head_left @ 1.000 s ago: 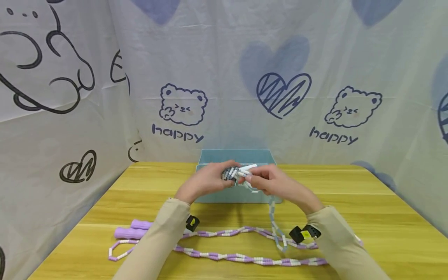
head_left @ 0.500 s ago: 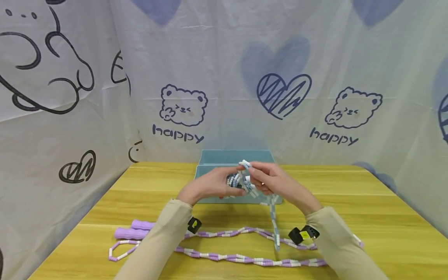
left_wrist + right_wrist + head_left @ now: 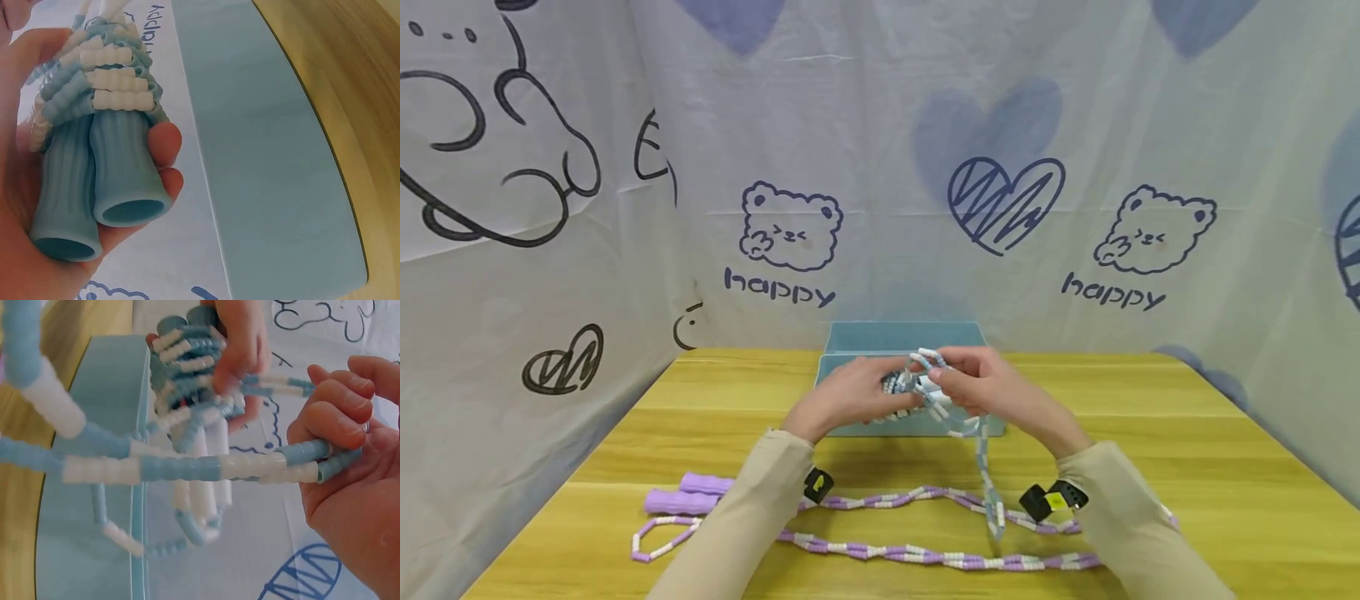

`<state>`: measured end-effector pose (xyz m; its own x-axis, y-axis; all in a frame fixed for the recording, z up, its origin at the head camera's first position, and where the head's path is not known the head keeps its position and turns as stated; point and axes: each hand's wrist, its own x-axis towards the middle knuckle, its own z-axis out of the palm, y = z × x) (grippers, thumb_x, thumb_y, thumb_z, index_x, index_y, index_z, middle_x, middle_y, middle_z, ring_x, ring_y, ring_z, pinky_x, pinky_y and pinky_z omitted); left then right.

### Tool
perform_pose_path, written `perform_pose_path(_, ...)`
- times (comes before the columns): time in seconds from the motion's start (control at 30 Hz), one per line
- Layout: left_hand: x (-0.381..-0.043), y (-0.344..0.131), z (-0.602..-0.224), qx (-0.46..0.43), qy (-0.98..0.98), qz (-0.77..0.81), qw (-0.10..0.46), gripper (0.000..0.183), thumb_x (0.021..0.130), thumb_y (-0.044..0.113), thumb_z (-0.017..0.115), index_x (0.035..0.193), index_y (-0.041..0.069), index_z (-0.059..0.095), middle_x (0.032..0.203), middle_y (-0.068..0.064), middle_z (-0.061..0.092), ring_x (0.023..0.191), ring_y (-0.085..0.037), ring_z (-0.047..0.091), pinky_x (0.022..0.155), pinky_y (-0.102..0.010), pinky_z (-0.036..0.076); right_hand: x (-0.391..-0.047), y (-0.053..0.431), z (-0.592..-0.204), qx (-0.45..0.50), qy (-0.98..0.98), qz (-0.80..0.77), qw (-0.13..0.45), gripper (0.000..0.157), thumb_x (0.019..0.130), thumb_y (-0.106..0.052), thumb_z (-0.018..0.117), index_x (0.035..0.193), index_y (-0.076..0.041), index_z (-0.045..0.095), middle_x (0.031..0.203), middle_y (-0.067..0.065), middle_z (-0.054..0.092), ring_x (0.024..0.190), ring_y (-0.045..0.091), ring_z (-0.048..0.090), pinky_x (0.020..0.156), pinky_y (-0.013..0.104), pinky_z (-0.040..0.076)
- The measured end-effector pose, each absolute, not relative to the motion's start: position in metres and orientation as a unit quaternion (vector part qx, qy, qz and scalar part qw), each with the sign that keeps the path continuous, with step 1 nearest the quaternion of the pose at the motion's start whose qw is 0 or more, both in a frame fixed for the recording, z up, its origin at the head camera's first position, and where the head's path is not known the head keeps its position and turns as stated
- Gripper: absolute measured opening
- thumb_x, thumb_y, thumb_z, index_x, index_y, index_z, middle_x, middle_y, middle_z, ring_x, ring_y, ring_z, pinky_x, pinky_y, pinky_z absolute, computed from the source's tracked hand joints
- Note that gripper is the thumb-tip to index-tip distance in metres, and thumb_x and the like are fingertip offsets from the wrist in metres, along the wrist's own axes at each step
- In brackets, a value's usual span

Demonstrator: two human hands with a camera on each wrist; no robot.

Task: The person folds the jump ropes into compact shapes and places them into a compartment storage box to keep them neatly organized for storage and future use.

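Note:
In the head view my left hand (image 3: pixel 857 390) grips a bundled jump rope in front of the blue box. The left wrist view shows its two light-blue handles (image 3: pixel 128 169) side by side in the palm, hollow ends toward the camera. Blue-and-white beaded rope (image 3: pixel 122 81) wraps round them in several turns. My right hand (image 3: pixel 988 379) is just to the right, its curled fingers holding beaded strands. Those strands (image 3: pixel 181 469) run across the right wrist view, and a loose length (image 3: pixel 983 467) hangs below the right hand. White handle parts (image 3: pixel 200 475) stick out of the wrapping.
A light-blue open box (image 3: pixel 906 335) stands at the table's back edge, behind the hands. Across the front lies a purple-and-white beaded jump rope (image 3: pixel 910 552), its purple handles (image 3: pixel 681 502) at the left. A printed curtain (image 3: pixel 880 167) hangs behind the wooden table (image 3: pixel 1150 408).
The left hand has turned and dropped slightly with the bundle. Beside it, the right hand has shifted the strands, and a small loop now shows above the fingers. The hanging length has swung.

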<state>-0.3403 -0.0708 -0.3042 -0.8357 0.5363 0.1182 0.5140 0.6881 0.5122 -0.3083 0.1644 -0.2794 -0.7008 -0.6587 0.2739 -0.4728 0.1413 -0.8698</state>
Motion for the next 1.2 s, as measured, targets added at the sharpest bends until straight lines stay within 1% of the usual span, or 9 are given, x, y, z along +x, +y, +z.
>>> perform_pose_path(0.1, -0.342, -0.072, -0.305, 0.285, 0.925, 0.252, 0.004, 0.057, 0.092, 0.053, 0.061, 0.144, 0.035, 0.048, 0.084, 0.005, 0.064, 0.06, -0.014, 0.06, 0.056, -0.034, 0.051, -0.31, 0.17, -0.279, -0.358, 0.751, -0.55, 0.072, 0.03, 0.103, -0.02, 0.054, 0.124, 0.001, 0.061, 0.058, 0.002, 0.034, 0.044, 0.014, 0.025, 0.042, 0.03, 0.023)
perform_pose_path(0.3, -0.345, -0.073, -0.304, 0.3, 0.93, 0.207, -0.041, 0.029, 0.092, 0.044, 0.058, 0.12, 0.035, 0.057, 0.083, 0.01, 0.062, 0.064, -0.011, 0.058, 0.058, -0.033, 0.047, -0.32, 0.185, -0.281, -0.334, 0.757, -0.56, 0.038, 0.024, 0.099, -0.018, 0.061, 0.114, 0.0, 0.065, 0.054, 0.001, 0.034, 0.042, 0.015, 0.024, 0.04, 0.032, 0.023)
perform_pose_path(0.57, -0.345, -0.075, -0.303, 0.295, 0.933, 0.2, -0.046, 0.024, 0.091, 0.039, 0.057, 0.115, 0.041, 0.059, 0.084, 0.012, 0.062, 0.064, -0.013, 0.057, 0.057, -0.034, 0.046, -0.333, 0.207, -0.283, -0.292, 0.787, -0.544, 0.01, 0.027, 0.094, -0.021, 0.069, 0.116, -0.005, 0.066, 0.053, 0.0, 0.031, 0.041, 0.016, 0.025, 0.04, 0.034, 0.025)
perform_pose_path(0.73, -0.344, -0.076, -0.303, 0.297, 0.935, 0.189, -0.044, 0.026, 0.092, 0.039, 0.056, 0.119, 0.04, 0.058, 0.084, 0.012, 0.062, 0.062, -0.013, 0.055, 0.057, -0.035, 0.045, -0.337, 0.219, -0.278, -0.27, 0.84, -0.471, -0.007, 0.028, 0.09, -0.03, 0.073, 0.113, -0.014, 0.069, 0.057, 0.0, 0.037, 0.043, 0.013, 0.027, 0.04, 0.029, 0.028)
perform_pose_path(0.83, -0.345, -0.075, -0.305, 0.299, 0.936, 0.181, -0.039, 0.027, 0.093, 0.04, 0.056, 0.12, 0.04, 0.057, 0.082, 0.011, 0.062, 0.059, -0.013, 0.055, 0.055, -0.034, 0.044, -0.339, 0.226, -0.275, -0.252, 0.879, -0.403, -0.043, 0.028, 0.088, -0.035, 0.075, 0.108, -0.016, 0.072, 0.07, 0.002, 0.054, 0.054, 0.013, 0.041, 0.049, 0.026, 0.038)
perform_pose_path(0.9, -0.345, -0.075, -0.306, 0.3, 0.936, 0.179, -0.034, 0.027, 0.093, 0.041, 0.057, 0.121, 0.04, 0.057, 0.082, 0.011, 0.062, 0.059, -0.013, 0.055, 0.054, -0.034, 0.044, -0.339, 0.231, -0.274, -0.238, 0.895, -0.374, -0.06, 0.028, 0.088, -0.035, 0.075, 0.107, -0.014, 0.073, 0.084, 0.004, 0.063, 0.066, 0.017, 0.048, 0.058, 0.029, 0.043)
perform_pose_path(1.0, -0.345, -0.074, -0.307, 0.303, 0.936, 0.179, -0.028, 0.028, 0.093, 0.041, 0.056, 0.122, 0.04, 0.057, 0.082, 0.01, 0.062, 0.058, -0.013, 0.053, 0.053, -0.033, 0.043, -0.339, 0.238, -0.273, -0.218, 0.908, -0.349, -0.074, 0.03, 0.09, -0.037, 0.073, 0.105, -0.011, 0.074, 0.1, 0.006, 0.067, 0.083, 0.024, 0.052, 0.07, 0.035, 0.046)
perform_pose_path(1.1, -0.346, -0.074, -0.308, 0.306, 0.933, 0.189, -0.022, 0.029, 0.093, 0.041, 0.057, 0.122, 0.042, 0.057, 0.085, 0.01, 0.062, 0.058, -0.013, 0.052, 0.054, -0.034, 0.043, -0.338, 0.243, -0.272, -0.192, 0.921, -0.326, -0.09, 0.034, 0.09, -0.045, 0.07, 0.098, -0.012, 0.075, 0.086, 0.006, 0.063, 0.076, 0.024, 0.048, 0.065, 0.035, 0.041)
perform_pose_path(1.2, -0.346, -0.075, -0.309, 0.316, 0.927, 0.199, -0.013, 0.028, 0.093, 0.04, 0.058, 0.121, 0.042, 0.058, 0.093, 0.011, 0.063, 0.064, -0.014, 0.054, 0.059, -0.035, 0.045, -0.338, 0.245, -0.273, -0.167, 0.933, -0.296, -0.118, 0.045, 0.087, -0.057, 0.067, 0.078, -0.013, 0.068, 0.068, 0.003, 0.049, 0.064, 0.02, 0.04, 0.058, 0.033, 0.034)
